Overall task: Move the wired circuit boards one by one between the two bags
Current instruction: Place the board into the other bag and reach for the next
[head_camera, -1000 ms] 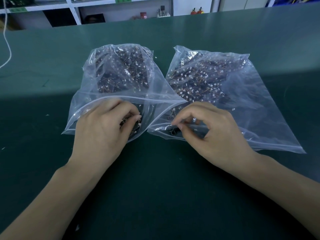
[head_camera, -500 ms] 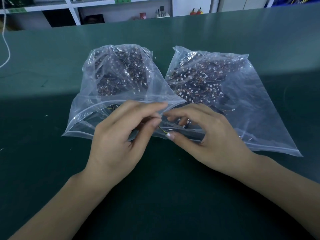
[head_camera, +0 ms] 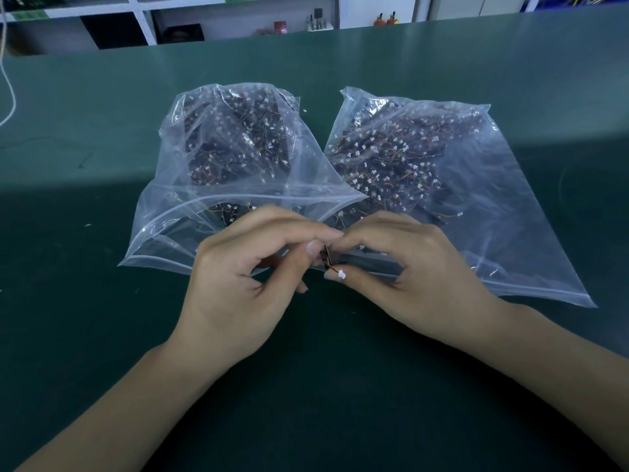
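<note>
Two clear zip bags lie side by side on the green table, mouths toward me. The left bag [head_camera: 190, 212] and the right bag [head_camera: 510, 212] each hold several small dark circuit boards with thin wires and white plugs. In front of the bag mouths my left hand [head_camera: 245, 287] and my right hand [head_camera: 408, 277] meet at the fingertips. Between them is one wired circuit board [head_camera: 327, 258], a small dark piece with an orange wire ending in a white plug [head_camera: 341, 274]. Both hands pinch it with thumb and forefinger.
The green table mat [head_camera: 102, 335] stretches all round the bags. White shelves [head_camera: 143, 18] with small items stand beyond the far edge. A white cable [head_camera: 10, 97] hangs at the far left.
My left hand has come out of the left bag and moved right. My right hand left the right bag's mouth. Both now meet over one board lifted clear of the bags.
</note>
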